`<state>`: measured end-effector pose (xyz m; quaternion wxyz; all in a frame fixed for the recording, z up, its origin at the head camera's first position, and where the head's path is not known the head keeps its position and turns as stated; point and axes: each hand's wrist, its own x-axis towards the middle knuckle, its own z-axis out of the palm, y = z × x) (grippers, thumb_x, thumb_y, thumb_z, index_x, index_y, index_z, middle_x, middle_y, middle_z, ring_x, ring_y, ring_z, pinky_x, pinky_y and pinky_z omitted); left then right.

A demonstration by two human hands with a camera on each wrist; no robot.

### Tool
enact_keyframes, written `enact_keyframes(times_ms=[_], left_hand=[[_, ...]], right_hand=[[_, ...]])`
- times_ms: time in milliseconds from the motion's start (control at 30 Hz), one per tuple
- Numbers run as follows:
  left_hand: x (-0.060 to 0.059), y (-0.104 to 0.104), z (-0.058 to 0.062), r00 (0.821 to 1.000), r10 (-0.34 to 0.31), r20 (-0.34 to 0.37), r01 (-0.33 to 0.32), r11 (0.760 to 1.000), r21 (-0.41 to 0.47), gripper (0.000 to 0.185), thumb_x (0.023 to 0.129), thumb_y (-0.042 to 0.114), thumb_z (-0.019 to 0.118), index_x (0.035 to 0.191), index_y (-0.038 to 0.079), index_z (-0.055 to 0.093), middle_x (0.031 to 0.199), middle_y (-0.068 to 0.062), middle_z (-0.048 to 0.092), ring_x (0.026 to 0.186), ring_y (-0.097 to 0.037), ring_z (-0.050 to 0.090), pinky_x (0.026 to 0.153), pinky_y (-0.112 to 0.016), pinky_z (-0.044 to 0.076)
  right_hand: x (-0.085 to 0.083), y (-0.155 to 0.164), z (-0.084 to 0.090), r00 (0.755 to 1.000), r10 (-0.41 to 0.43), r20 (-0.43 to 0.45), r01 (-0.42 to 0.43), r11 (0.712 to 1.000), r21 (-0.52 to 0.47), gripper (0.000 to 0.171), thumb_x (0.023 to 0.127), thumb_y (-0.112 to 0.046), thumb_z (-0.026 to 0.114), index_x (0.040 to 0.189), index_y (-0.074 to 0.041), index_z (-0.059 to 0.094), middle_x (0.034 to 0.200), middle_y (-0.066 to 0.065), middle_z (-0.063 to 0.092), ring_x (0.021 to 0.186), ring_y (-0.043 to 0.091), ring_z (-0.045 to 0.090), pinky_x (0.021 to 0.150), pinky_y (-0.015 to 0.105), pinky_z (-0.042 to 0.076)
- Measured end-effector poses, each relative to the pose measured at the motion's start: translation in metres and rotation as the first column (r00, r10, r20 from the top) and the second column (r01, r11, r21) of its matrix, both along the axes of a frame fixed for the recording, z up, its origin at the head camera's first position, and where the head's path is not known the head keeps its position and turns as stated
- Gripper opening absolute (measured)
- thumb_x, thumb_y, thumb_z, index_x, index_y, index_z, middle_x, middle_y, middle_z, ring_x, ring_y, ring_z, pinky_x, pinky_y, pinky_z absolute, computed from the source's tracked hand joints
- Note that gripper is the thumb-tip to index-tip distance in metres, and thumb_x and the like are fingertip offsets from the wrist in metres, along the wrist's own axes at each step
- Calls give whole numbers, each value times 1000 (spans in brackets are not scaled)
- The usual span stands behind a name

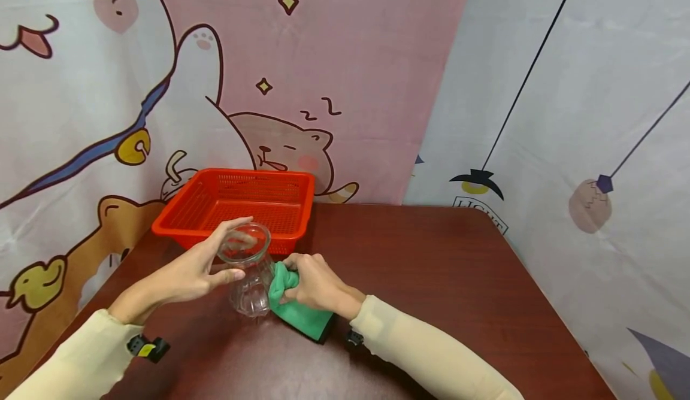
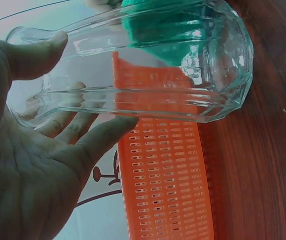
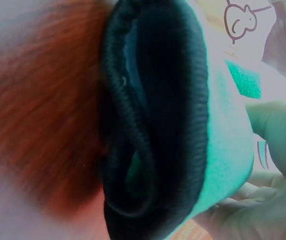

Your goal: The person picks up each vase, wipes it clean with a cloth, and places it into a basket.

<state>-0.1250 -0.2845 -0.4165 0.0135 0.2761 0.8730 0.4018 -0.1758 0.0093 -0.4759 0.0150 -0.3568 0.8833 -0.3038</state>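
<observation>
A clear faceted glass vase (image 1: 252,286) with a flared rim stands tilted slightly at the left middle of the table; in the left wrist view the vase (image 2: 157,100) lies across the picture. My left hand (image 1: 185,271) holds it near the neck, thumb on one side and fingers on the other. A green cloth (image 1: 304,316) with a black edge is pinched in my right hand (image 1: 318,283), bunched against the vase's right side. Close up in the right wrist view, the cloth (image 3: 225,145) is folded over, its black border (image 3: 182,100) forming a loop.
Behind the vase sits an orange-red slatted plastic basket (image 1: 309,199), close to the left hand. The dark red-brown wooden table (image 1: 431,280) stretches to the right. Cartoon-printed curtains (image 1: 366,76) hang along the back and sides.
</observation>
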Motion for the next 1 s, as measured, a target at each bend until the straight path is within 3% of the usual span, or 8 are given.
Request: enact_keyframes(times_ms=[233, 567, 800, 1000], left_hand=[[1, 1, 2, 1000, 12, -1, -12, 1000, -9, 95, 109, 17, 84, 181, 31, 24, 161, -18, 63, 149, -50, 64, 105, -63, 68], [4, 1, 3, 1000, 22, -22, -22, 999, -23, 95, 107, 18, 86, 180, 30, 26, 160, -14, 65, 146, -47, 68, 103, -59, 70], [4, 1, 2, 999, 14, -52, -16, 999, -32, 93, 108, 17, 85, 180, 28, 27, 159, -17, 66, 144, -44, 70, 102, -59, 70], [4, 2, 3, 999, 9, -53, -11, 999, -33, 94, 108, 18, 85, 180, 29, 27, 159, -15, 66, 143, -43, 70, 103, -58, 70]], right_hand=[[1, -1, 9, 999, -15, 34, 18, 995, -96, 62, 86, -26, 108, 139, -11, 79, 129, 1, 88, 111, 8, 82, 99, 22, 65], [6, -3, 20, 999, -38, 25, 42, 979, -199, 61, 87, -31, 107, 141, -15, 81, 132, -3, 87, 106, 5, 76, 94, 20, 62], [9, -7, 28, 998, -54, 8, 54, 948, -313, 58, 88, -30, 106, 139, -16, 82, 130, -3, 88, 99, 3, 76, 87, 19, 62], [10, -7, 35, 998, -65, 8, 63, 913, -403, 54, 90, -24, 105, 138, -15, 83, 129, -2, 88, 102, 7, 80, 92, 21, 65]])
